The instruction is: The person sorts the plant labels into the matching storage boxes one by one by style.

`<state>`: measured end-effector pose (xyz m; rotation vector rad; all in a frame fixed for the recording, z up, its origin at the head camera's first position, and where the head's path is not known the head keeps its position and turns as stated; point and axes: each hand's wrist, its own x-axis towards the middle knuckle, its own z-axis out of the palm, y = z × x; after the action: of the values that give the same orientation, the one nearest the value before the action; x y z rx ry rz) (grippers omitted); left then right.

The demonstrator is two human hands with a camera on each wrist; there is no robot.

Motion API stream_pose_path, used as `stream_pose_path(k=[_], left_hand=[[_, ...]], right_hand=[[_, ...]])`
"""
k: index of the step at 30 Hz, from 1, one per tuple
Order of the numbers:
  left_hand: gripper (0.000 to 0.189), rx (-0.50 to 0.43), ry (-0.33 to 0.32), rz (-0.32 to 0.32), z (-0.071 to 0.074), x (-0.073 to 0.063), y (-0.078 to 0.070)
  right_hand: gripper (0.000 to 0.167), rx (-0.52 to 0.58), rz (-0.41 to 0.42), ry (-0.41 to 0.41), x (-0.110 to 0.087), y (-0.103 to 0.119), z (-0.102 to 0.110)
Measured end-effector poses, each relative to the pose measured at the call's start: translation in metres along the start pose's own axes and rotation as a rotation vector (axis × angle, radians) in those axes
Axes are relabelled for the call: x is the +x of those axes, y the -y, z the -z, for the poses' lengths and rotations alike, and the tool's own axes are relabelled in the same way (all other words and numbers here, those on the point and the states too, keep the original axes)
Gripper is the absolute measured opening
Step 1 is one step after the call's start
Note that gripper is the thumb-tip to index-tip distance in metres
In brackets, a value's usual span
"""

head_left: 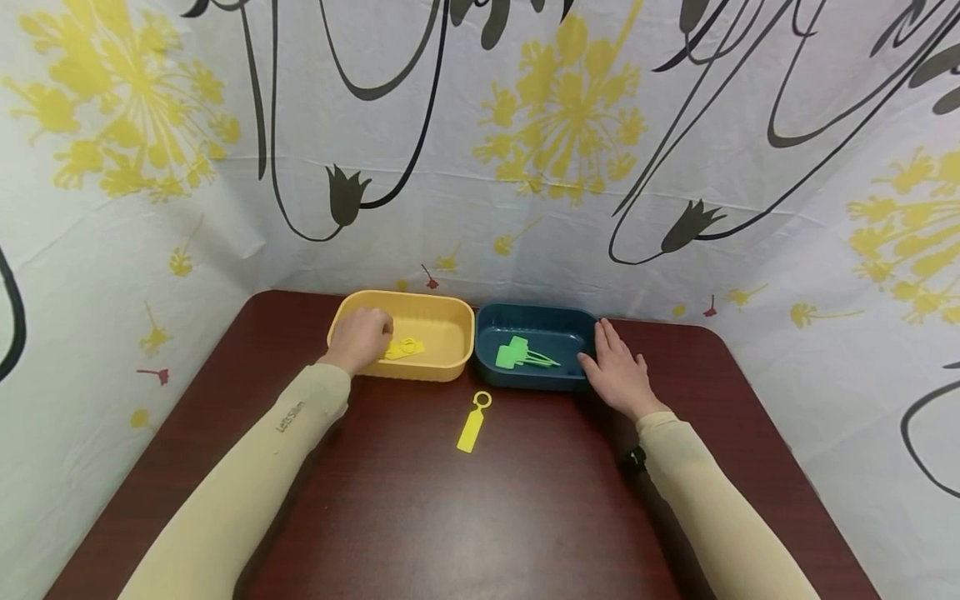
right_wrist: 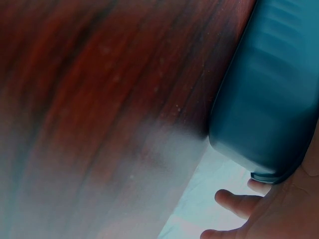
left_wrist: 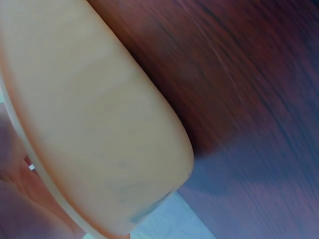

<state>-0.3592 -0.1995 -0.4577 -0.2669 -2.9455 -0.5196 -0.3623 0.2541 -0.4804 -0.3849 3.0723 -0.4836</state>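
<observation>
My left hand [head_left: 362, 339] reaches over the left end of a yellow plastic basket [head_left: 442, 372], its fingers curled inside the rim; I cannot tell what they hold. Just beside the fingers lie flat yellow tags [head_left: 405, 347] with a ring end. The basket's outer wall [left_wrist: 109, 114] fills much of the left wrist view. My right hand [head_left: 618, 371] rests against the right end of a dark blue basket [head_left: 532, 381], fingers straight along the rim and thumb over its edge. In the right wrist view, fingertips [right_wrist: 232, 201] extend past that basket. Green tags [head_left: 517, 353] with thin tails lie inside it.
One yellow tag [head_left: 471, 429] with a ring end lies on the dark wooden table [head_left: 420, 517], in front of the baskets. Both baskets stand side by side at the table's back edge. A white patterned cloth [head_left: 465, 225] hangs behind and at both sides.
</observation>
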Motion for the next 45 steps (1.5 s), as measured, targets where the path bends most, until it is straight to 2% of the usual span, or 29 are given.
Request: stream_pose_path(k=[8,16,25,34,39,45], left_hand=[[0.018,-0.05,-0.055,0.033,0.005,-0.005,-0.005],[0.007,-0.079,-0.159,0.003,0.008,-0.015,-0.018],[0.008,-0.133,-0.231,-0.012,0.01,-0.032,-0.035],[0.005,-0.157,-0.27,-0.064,0.009,-0.044,-0.052],[0.005,-0.193,-0.301,-0.121,0.007,-0.053,-0.063],[0.003,-0.233,-0.288,-0.166,0.002,-0.063,-0.076]], right_hand=[[0.078,0.0,-0.005,-0.001,0.0,0.0,0.0],[0.078,0.01,0.002,-0.009,0.0,0.0,-0.001],[0.077,0.025,0.003,-0.019,0.0,-0.001,-0.001],[0.077,0.022,0.004,-0.008,0.001,0.0,-0.001],[0.077,0.019,0.004,-0.01,0.001,0.0,-0.001],[0.076,0.025,0.004,-0.012,0.0,0.0,0.0]])
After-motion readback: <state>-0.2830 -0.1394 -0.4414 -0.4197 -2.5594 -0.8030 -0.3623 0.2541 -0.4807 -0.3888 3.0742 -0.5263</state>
